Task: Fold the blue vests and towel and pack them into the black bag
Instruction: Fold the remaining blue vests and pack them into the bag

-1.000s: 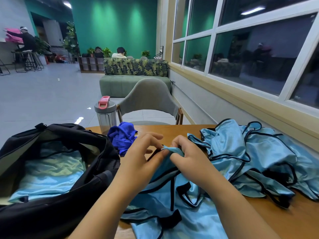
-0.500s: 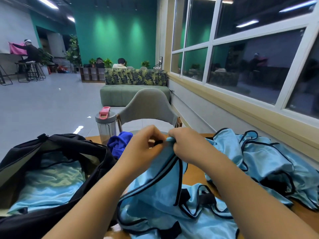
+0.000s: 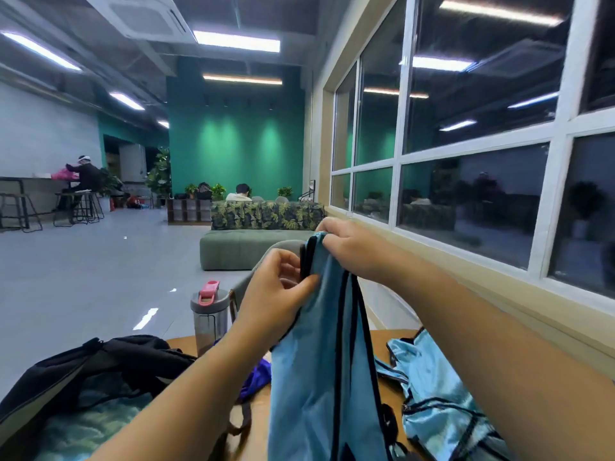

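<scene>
a lounge-style common area: sofa (image 3: 256, 244), bar stools (image 3: 80, 207), potted plants (image 3: 159, 174), big windows (image 3: 466, 128).

The shiny light-blue vest with black trim (image 3: 319, 377) hangs in front of a brown wooden counter (image 3: 379, 341). More light-blue, black-edged vests (image 3: 442, 410) lie on it. The black fabric bag (image 3: 109, 364) shows pale blue cloth inside. A deep blue towel (image 3: 256, 377) peeks out beside it. The grey bottle with a pink lid clasp (image 3: 209, 314) stands behind. The sofa back (image 3: 266, 215) carries a green leaf print.
</scene>
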A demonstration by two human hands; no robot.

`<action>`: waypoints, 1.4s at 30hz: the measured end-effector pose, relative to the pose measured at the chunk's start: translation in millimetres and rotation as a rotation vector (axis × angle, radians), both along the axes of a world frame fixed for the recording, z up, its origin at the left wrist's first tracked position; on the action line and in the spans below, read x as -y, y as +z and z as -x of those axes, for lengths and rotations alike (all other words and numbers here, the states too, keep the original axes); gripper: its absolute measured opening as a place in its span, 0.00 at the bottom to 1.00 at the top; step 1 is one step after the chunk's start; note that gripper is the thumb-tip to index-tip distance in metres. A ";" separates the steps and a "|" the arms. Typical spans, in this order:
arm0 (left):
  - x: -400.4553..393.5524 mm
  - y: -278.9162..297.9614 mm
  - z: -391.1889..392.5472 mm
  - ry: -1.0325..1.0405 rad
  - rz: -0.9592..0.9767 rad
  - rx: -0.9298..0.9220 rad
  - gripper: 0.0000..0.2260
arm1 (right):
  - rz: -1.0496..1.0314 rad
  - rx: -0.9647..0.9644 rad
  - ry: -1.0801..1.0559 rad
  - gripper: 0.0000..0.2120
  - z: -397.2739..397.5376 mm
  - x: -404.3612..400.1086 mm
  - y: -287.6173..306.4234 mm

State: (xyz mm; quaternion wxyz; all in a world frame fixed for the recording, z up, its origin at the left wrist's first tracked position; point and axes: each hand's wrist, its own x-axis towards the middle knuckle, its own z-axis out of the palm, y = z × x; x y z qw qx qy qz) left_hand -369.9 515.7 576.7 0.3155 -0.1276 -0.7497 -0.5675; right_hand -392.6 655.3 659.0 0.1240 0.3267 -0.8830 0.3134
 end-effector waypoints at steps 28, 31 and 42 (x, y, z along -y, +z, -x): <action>1.6 21.6 -15.6 0.024 0.030 -0.084 0.10 | 0.098 -0.082 0.150 0.07 0.2 -5.4 -12.1; 1.9 23.1 -15.3 0.015 0.035 -0.087 0.08 | 0.070 -0.090 0.166 0.06 1.1 -5.6 -11.7; 2.2 18.5 -9.8 -0.148 -0.057 0.053 0.15 | 0.151 0.032 0.206 0.03 1.6 -6.9 -10.9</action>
